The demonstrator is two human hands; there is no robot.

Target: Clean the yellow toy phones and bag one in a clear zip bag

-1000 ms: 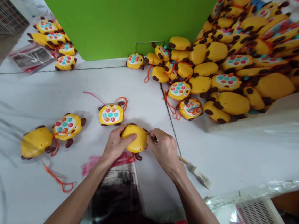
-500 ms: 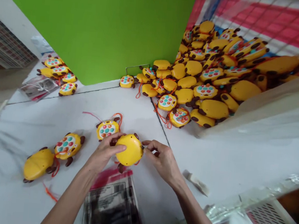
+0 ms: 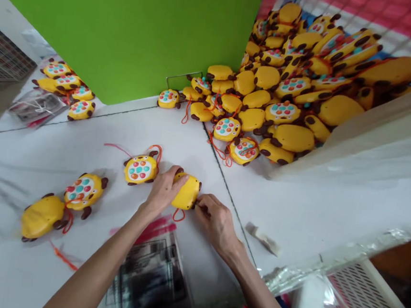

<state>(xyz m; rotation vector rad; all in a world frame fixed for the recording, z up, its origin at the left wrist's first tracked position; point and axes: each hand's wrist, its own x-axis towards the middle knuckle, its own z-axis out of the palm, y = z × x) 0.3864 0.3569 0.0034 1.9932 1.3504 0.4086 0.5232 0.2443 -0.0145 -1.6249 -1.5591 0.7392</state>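
A yellow toy [image 3: 187, 192] with dark brown feet lies back side up, an orange cord loop showing below it. My left hand [image 3: 165, 188] grips its left side, thumb across the back. The fingers of my right hand [image 3: 212, 211] are pinched at the toy's lower right edge; whatever is between the fingertips is too small to make out. Just left of my left hand, another toy [image 3: 140, 169] shows its white face with coloured buttons. Two more toys sit farther left, one face up [image 3: 84, 191] and one face down [image 3: 42, 217].
A large pile of yellow toys [image 3: 257, 99] fills the back right beside a green panel [image 3: 147, 34]. A smaller group [image 3: 81, 109] is at the back left. Printed plastic bags [image 3: 152, 274] lie near my forearms. A white basket [image 3: 366, 292] stands lower right.
The held toy has turned and moved slightly right, and my left hand now reaches farther over it. My right hand remains at its edge. The whole view has shifted a little.
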